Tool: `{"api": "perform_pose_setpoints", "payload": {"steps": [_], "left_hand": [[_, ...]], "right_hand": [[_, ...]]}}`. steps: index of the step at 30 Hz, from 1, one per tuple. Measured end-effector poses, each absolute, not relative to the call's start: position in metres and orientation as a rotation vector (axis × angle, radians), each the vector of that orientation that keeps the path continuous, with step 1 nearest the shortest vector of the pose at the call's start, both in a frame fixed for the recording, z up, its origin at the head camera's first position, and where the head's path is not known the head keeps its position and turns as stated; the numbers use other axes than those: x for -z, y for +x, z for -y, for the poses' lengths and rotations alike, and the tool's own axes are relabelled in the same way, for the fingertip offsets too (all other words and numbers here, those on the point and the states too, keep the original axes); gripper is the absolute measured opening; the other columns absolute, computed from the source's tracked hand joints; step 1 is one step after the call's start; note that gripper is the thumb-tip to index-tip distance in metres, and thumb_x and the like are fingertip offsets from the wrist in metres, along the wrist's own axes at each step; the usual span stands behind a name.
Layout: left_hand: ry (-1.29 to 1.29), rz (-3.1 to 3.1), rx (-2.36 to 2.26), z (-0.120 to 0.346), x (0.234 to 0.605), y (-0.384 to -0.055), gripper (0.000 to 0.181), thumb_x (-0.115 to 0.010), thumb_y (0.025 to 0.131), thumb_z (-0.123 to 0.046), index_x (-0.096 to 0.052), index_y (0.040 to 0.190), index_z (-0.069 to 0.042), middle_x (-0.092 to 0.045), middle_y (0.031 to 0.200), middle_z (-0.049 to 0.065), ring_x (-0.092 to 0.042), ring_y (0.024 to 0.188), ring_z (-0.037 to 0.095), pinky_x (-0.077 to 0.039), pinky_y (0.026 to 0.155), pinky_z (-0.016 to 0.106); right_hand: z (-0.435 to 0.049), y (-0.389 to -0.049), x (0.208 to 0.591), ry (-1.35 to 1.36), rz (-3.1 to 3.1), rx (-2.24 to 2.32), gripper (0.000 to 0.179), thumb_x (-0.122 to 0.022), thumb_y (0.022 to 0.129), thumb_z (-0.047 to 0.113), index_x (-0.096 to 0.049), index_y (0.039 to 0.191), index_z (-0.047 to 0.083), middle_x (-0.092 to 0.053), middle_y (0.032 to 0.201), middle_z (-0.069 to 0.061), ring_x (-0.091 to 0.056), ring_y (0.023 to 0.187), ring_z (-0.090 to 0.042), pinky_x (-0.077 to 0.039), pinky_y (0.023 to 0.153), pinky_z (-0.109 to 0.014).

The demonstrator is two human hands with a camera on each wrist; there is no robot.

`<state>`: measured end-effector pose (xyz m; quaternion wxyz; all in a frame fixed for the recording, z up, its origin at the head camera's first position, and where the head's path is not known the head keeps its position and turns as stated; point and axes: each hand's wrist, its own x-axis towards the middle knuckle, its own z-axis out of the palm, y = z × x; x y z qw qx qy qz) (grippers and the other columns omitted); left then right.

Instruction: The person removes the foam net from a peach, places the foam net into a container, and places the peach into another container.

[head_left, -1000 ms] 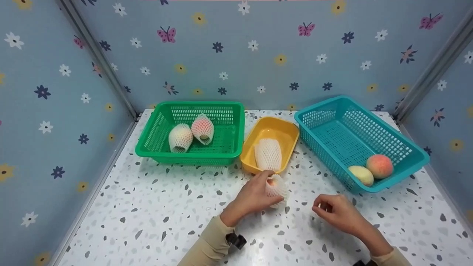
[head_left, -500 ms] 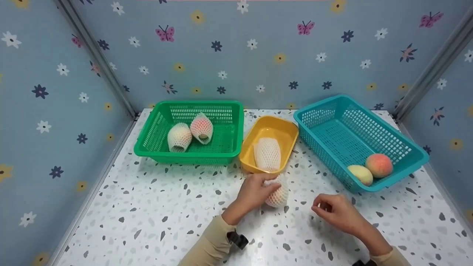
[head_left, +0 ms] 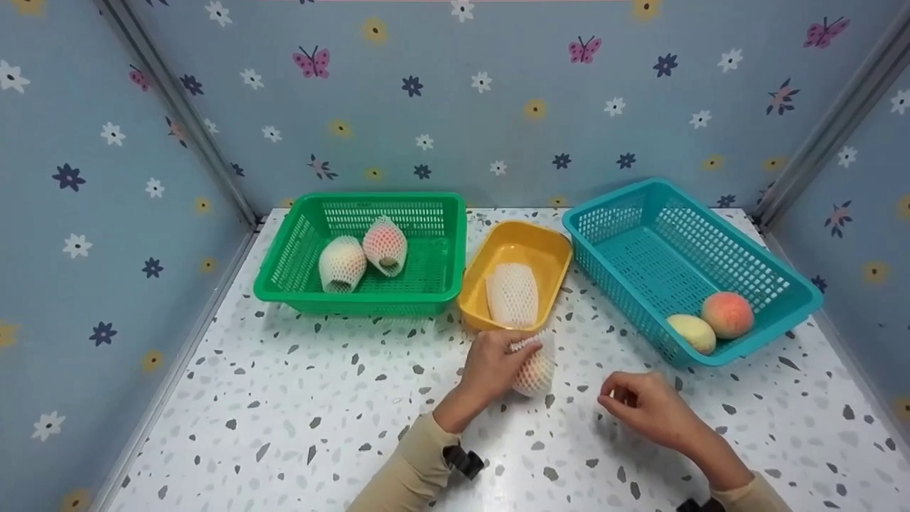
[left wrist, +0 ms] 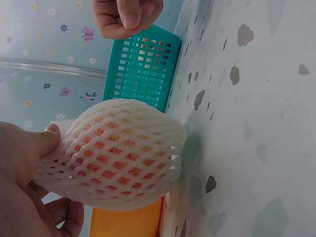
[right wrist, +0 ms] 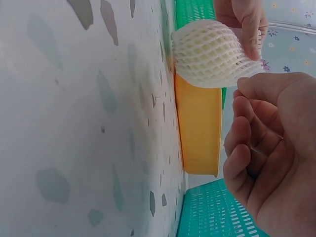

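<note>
My left hand [head_left: 490,366] pinches the upper end of a white foam net with a reddish-yellow peach [head_left: 537,373] inside it. In the left wrist view the netted peach [left wrist: 118,158] stands upright, its lower end right at the speckled table. My thumb presses on the gathered net near the top. To its right, my right hand [head_left: 650,409] hovers with loosely curled fingers and holds nothing. The right wrist view shows this right hand [right wrist: 271,138] apart from the net, thumb and forefinger close together.
A yellow tray [head_left: 530,245] holding flattened foam netting [head_left: 513,295] stands just behind my left hand. The green basket [head_left: 355,307] at left has two netted peaches [head_left: 343,264]. In the blue basket [head_left: 633,263] at right lie two bare peaches [head_left: 726,315].
My left hand has shifted from the net's left side to its upper end, where the net is now drawn up over the peach. The right hand has stayed in place.
</note>
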<state>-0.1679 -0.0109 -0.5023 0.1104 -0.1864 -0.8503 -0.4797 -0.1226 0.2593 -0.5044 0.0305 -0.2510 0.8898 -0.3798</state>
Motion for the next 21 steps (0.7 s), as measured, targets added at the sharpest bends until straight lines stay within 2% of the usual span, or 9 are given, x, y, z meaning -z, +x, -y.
{"api": "perform_pose_setpoints", "payload": {"steps": [4,12,21], "left_hand": [[-0.548,2.523,1.416,0.011,0.5069,-0.1676,0.024,-0.074,0.087,-0.029,-0.076,0.102,-0.01,-0.073,0.1,-0.001,-0.066,0.094,0.006,-0.051,0.083,0.025],[-0.516,2.578,1.434,0.0129,0.5062,-0.1651,0.037,-0.078,0.082,-0.034,-0.073,0.11,-0.01,-0.07,0.109,-0.002,-0.063,0.104,0.011,-0.047,0.09,0.026],[-0.529,2.639,1.474,0.0169,0.5016,-0.1626,0.039,-0.082,0.077,-0.037,-0.073,0.106,-0.012,-0.068,0.101,-0.005,-0.062,0.091,0.007,-0.05,0.081,0.023]], "right_hand": [[-0.2576,-0.1224,0.504,-0.767,-2.733,1.172,0.008,-0.071,0.089,0.016,-0.067,0.083,0.017,-0.058,0.064,0.012,-0.053,0.054,-0.006,-0.046,0.048,-0.025],[-0.2586,-0.1193,0.505,-0.769,-2.756,1.142,0.01,-0.071,0.09,0.016,-0.066,0.082,0.021,-0.055,0.063,0.013,-0.05,0.053,-0.004,-0.044,0.047,-0.024],[-0.2596,-0.1191,0.5033,-0.76,-2.745,1.128,0.008,-0.07,0.091,0.019,-0.067,0.084,0.018,-0.056,0.064,0.013,-0.05,0.054,-0.005,-0.045,0.047,-0.025]]}}
